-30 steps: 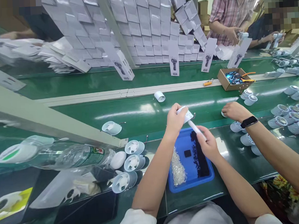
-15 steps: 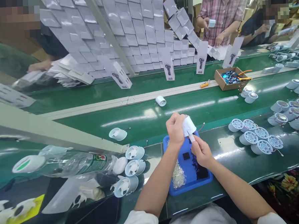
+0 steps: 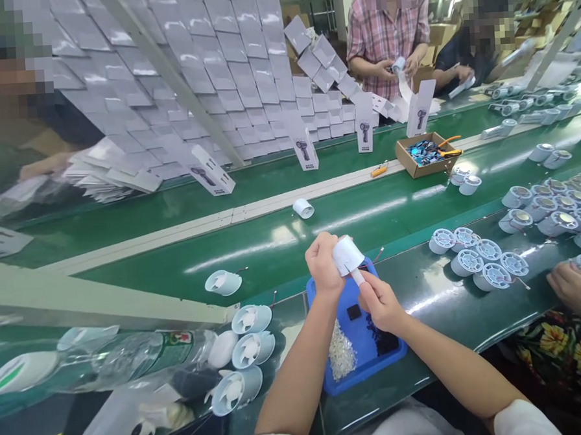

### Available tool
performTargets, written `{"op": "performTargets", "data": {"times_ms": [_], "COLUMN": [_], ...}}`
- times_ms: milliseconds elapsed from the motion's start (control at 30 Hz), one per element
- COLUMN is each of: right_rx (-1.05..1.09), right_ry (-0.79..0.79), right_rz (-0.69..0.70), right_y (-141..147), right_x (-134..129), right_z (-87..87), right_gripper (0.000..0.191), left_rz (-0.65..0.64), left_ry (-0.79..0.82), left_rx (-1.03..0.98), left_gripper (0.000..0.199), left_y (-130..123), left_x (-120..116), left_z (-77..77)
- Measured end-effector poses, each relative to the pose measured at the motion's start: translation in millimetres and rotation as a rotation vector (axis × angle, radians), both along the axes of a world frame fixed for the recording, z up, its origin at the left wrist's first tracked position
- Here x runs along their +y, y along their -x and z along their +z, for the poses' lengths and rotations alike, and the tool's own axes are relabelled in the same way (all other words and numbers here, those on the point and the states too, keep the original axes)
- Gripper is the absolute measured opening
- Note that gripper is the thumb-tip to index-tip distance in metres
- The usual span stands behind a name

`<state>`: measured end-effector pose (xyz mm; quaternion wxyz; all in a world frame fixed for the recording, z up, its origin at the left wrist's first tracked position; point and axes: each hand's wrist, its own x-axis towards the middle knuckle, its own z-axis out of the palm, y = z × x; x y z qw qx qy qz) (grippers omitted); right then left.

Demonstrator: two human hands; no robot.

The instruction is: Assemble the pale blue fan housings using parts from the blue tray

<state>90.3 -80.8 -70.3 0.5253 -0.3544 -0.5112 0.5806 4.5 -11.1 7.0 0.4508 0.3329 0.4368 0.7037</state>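
Head view: the left hand (image 3: 323,262) is clamped around a white cylindrical housing (image 3: 347,255); the right hand (image 3: 383,301), just beside it, grips a white rod (image 3: 358,277) meeting the housing, above a blue tray (image 3: 366,364) on the green surface (image 3: 444,307).

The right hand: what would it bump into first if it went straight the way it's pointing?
Probably the white cylinder in the left hand: the right hand points toward it along the white rod it grips. Depth is hard to judge here.
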Motion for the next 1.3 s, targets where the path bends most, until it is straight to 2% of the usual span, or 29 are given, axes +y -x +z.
{"op": "performTargets", "data": {"times_ms": [233, 433, 567, 800, 967, 1167, 1233, 1300], "right_rx": [0.117, 0.112, 0.110, 0.179, 0.180, 0.188, 0.154, 0.090], "right_ry": [0.031, 0.018, 0.011, 0.037, 0.006, -0.015, -0.022, -0.026], "right_rz": [0.029, 0.021, -0.026, -0.004, 0.004, 0.029, 0.035, 0.038], "right_y": [4.2, 3.3, 5.0, 7.3, 7.5, 8.8, 6.2, 4.1], "right_x": [-2.9, 0.3, -0.9, -6.7, -9.0, -11.0, -8.8, -5.8], "right_z": [4.3, -1.5, 1.0, 11.9, 11.9, 11.0, 11.9, 14.7], "right_gripper": [0.073, 0.073, 0.072, 0.072, 0.063, 0.066, 0.066, 0.065], "left_rz": [-0.072, 0.017, 0.002, -0.078, -0.107, -0.224, -0.196, -0.076], "left_ry": [-0.021, -0.041, -0.077, -0.103, -0.110, -0.187, -0.177, -0.183], "left_rx": [-0.065, 0.073, 0.110, 0.011, -0.046, -0.160, -0.092, 0.083], "left_gripper": [0.040, 0.043, 0.046, 0.046, 0.048, 0.048, 0.047, 0.048], "left_y": [-3.7, -2.7, -1.8, -5.1, -4.0, -3.1, -1.6, 1.4], "left_x": [2.0, -7.8, -10.7, -6.6, -12.4, -14.6, -15.5, -18.5], "left_z": [1.3, 8.6, 8.5, 4.2, 9.5, 13.6, 14.9, 17.7]}}
